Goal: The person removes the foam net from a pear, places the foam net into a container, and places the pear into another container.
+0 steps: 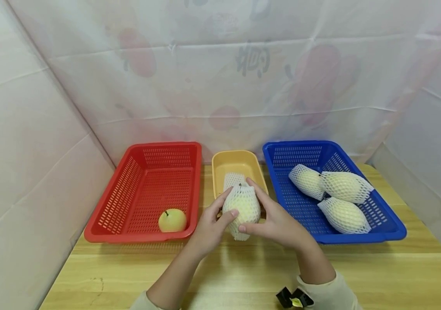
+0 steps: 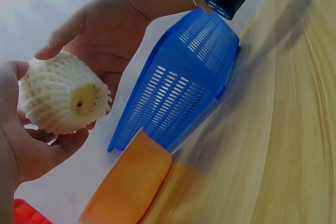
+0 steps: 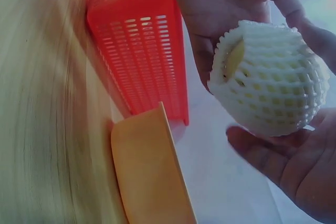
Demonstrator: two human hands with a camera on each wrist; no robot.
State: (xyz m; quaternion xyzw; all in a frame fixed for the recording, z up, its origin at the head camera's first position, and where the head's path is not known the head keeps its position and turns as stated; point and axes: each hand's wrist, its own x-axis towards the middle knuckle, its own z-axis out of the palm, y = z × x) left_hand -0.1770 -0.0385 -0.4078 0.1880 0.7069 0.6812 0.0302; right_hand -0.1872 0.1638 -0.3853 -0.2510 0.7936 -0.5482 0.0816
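Note:
Both hands hold a pear in a white foam net (image 1: 242, 206) above the table, in front of the yellow tray (image 1: 235, 159). My left hand (image 1: 211, 224) grips its left side, the thumb lying across the front of the net. From the right, my right hand (image 1: 280, 224) curls round it, thumb low on the front. The net covers most of the fruit; in the left wrist view a bare patch of yellow skin with a dark hollow (image 2: 80, 104) shows at one end. Another foam net (image 1: 233, 178) lies in the tray, partly hidden behind the pear.
A red basket (image 1: 195, 185) on the left holds one bare pear (image 1: 172, 220) near its front right corner. On the right, a blue basket (image 1: 276, 189) contains three netted pears (image 1: 344, 215). Fabric walls (image 1: 220, 86) enclose the wooden table (image 1: 243, 275) at the back and sides.

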